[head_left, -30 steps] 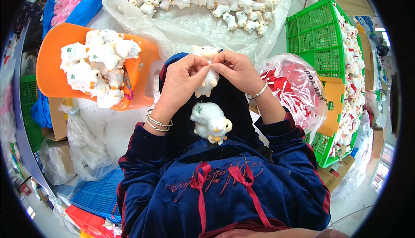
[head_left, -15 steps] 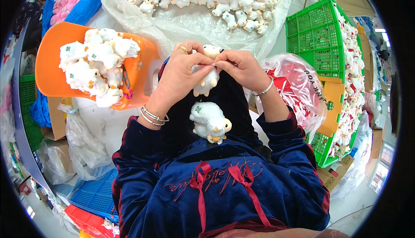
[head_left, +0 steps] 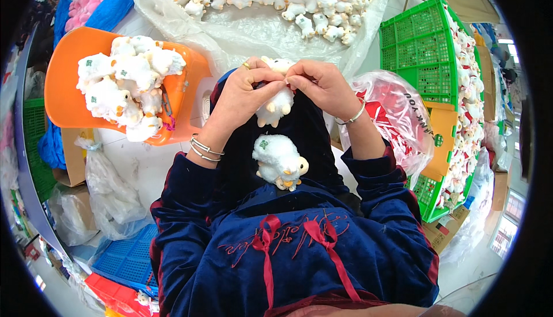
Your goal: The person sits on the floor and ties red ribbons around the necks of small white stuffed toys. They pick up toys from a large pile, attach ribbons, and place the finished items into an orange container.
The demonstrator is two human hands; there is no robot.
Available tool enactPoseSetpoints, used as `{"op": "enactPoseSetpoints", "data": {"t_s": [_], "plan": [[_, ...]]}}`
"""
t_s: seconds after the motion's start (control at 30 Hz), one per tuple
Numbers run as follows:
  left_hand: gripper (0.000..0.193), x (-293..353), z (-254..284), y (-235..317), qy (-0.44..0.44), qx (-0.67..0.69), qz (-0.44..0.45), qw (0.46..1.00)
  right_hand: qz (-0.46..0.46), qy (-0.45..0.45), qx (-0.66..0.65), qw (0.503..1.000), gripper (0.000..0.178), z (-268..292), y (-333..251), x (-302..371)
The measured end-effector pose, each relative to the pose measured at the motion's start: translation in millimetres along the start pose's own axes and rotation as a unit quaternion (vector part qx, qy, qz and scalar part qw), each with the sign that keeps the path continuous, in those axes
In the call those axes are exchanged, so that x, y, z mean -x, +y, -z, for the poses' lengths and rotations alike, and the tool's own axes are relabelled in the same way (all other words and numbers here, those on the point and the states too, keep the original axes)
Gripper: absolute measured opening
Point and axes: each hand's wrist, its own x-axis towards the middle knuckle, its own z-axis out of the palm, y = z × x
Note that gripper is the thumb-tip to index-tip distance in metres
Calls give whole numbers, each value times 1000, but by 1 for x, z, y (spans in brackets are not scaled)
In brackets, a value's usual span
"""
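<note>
Both my hands meet over my lap at the neck of a white plush toy (head_left: 276,107), whose head and belly show above and below my fingers. With thumb and fingertips, my left hand (head_left: 256,86) pinches close to a small white bit with red beside it, seemingly a thin red-and-white strip. Opposite it, my right hand (head_left: 317,86) pinches at the same spot, fingertips nearly touching the left ones. The strip is mostly hidden by my fingers. Lower on my lap lies a second white plush toy (head_left: 279,158) with a green mark and an orange beak-like spot.
Several similar toys lie on an orange chair (head_left: 66,80) to my left. Ahead, many more are heaped on a clear plastic sheet (head_left: 253,26). A clear bag (head_left: 391,115) of red and white strips sits at right, beside a green crate (head_left: 420,52) and toys with red at their necks.
My fingertips have shifted slightly at the toy's neck, and my left fingers are curled down a little more. The toy on my lap has stayed in place.
</note>
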Motion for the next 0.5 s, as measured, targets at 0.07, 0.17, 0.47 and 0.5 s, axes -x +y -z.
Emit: {"op": "enactPoseSetpoints", "data": {"t_s": [0.07,0.17,0.47,0.5], "plan": [[11,1,-2,-2,4,-1,-4,1000,8,5,-5,1000,13,-1,6,1],[10,2,-2,-4,12,-11,4,1000,-40,83,-32,995,22,8,7,6],[10,10,-9,-8,52,0,-1,999,-207,-39,-80,974,32,27,-2,14],[10,12,-11,-8,57,-3,-3,998,-175,-33,-61,982,31,22,6,14]]}}
